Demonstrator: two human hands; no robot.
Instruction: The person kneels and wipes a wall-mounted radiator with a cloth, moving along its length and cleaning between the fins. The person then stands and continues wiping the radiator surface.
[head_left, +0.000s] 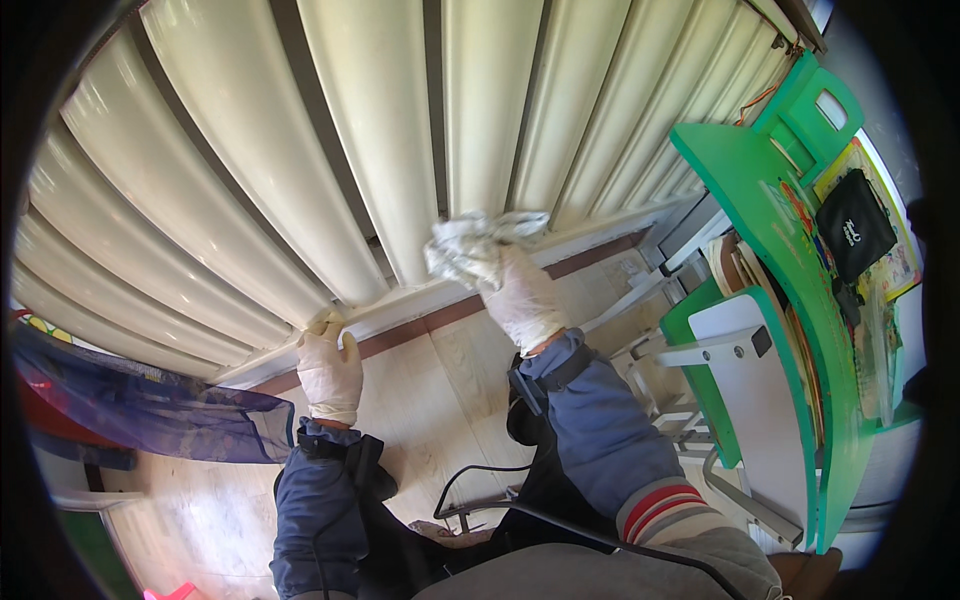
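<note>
In front of me stands a cream column radiator (367, 97), its rounded vertical columns parted by dark gaps. My right hand (525, 300), in a thin white glove, is shut on a crumpled white-grey cloth (469, 247). The cloth lies against the lower ends of the middle columns and looks a little blurred. My left hand (330, 371), gloved too, is at the lower edge of the radiator further left. Its fingertips touch a column's bottom end, and the thumb stands apart from them. I see nothing held in it.
Right of me is a green-edged desk (780, 225) with a metal frame, books in its shelf and a black pouch (855, 225) on top. Sheer purple fabric (172, 420) hangs at left. A black cable (555, 517) crosses my lap above the pale wood floor (427, 390).
</note>
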